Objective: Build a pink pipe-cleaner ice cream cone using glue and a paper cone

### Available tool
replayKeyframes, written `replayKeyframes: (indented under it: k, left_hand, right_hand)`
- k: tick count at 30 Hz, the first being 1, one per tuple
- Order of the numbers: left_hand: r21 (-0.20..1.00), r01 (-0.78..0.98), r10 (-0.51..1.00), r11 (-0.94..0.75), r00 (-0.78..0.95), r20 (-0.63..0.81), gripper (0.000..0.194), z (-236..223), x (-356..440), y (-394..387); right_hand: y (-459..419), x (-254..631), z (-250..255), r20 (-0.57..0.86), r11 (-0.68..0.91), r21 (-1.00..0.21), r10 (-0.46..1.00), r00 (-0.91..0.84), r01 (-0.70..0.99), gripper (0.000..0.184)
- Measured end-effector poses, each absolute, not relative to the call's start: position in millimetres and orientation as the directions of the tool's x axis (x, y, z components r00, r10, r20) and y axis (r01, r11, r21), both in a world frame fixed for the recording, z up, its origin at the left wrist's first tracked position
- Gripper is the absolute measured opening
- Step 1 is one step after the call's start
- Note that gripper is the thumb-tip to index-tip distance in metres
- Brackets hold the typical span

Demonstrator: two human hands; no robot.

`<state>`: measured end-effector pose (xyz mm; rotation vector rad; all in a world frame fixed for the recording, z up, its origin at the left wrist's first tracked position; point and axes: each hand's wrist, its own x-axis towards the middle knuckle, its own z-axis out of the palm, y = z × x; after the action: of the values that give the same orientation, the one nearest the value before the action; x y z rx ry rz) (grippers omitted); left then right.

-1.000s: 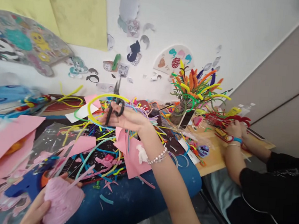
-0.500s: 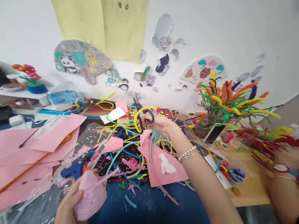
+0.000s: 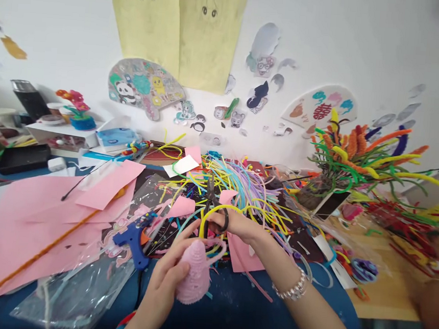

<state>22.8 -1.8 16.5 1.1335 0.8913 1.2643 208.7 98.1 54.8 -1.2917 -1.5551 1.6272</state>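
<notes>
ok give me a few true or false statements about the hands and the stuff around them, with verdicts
1. The left hand holds a pink cone-shaped piece. True.
2. The scissors lie loose, untouched. False: the right hand holds them.
3. The blue glue gun is left of the pink cone-shaped piece. True.
4. The silver bracelet is on the left arm. False: it is on the right.
5. An orange stem lies across pink paper. True.

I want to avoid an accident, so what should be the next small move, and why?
Perhaps steady the yellow stem with the left hand: that hand, holding the pink cone, is close to the stem's lower end, while the right hand holds the scissors.
</notes>
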Motion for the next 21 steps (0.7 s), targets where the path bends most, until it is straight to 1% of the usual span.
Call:
replayKeyframes:
  k: [2,4,7,9,11,13,15,17,19,21]
  left_hand:
    - [0.966,-0.249,0.982,-0.067,0.153,0.108,0.038,19.0,26.0,0.6]
    - [0.954,-0.291,0.991,-0.071,0.091,0.101,0.039,24.5,27.3,3.5]
    - [0.913,-0.408,0.995,0.000,-0.087,-0.039,0.047,33.7,25.9,11.8]
    - [0.896,-0.441,0.974,0.048,-0.179,-0.140,0.051,35.3,22.5,20.3]
    - [0.921,-0.380,0.953,0.087,-0.237,-0.188,0.049,31.2,16.5,29.2]
    - [0.945,-0.303,0.937,0.122,-0.279,-0.210,0.040,23.8,7.9,35.4]
    - [0.967,-0.232,0.932,0.109,-0.313,-0.180,0.029,16.8,-2.5,36.9]
    - [0.988,-0.149,0.930,0.051,-0.354,-0.101,0.022,12.8,-12.7,34.3]
    - [0.997,-0.071,0.927,-0.029,-0.374,0.001,0.025,12.6,-19.7,29.0]
    - [0.995,-0.029,0.923,-0.093,-0.378,0.075,0.033,15.5,-21.1,23.2]
  right_hand:
    - [96.1,209.3,54.4,-0.275,-0.194,-0.953,0.877,-0.395,0.233,0.027]
    - [98.6,215.4,54.5,-0.293,-0.217,-0.950,0.868,-0.400,0.225,0.028]
    - [100.8,231.0,56.2,-0.310,-0.254,-0.949,0.865,-0.395,0.188,0.037]
    - [97.3,242.4,57.4,-0.289,-0.249,-0.956,0.881,-0.374,0.152,0.041]
    - [90.9,253.9,56.9,-0.241,-0.210,-0.970,0.911,-0.334,0.124,0.043]
    - [85.2,266.1,54.0,-0.171,-0.145,-0.982,0.953,-0.251,0.118,0.041]
    - [82.6,279.9,50.6,-0.089,-0.070,-0.987,0.988,-0.128,0.144,0.038]
    - [82.7,293.7,49.4,-0.004,-0.003,-0.982,1.000,-0.006,0.191,0.034]
    - [81.7,304.2,52.2,0.070,0.051,-0.972,0.995,0.072,0.231,0.033]
    - [74.5,308.1,57.3,0.111,0.085,-0.964,0.990,0.088,0.253,0.033]
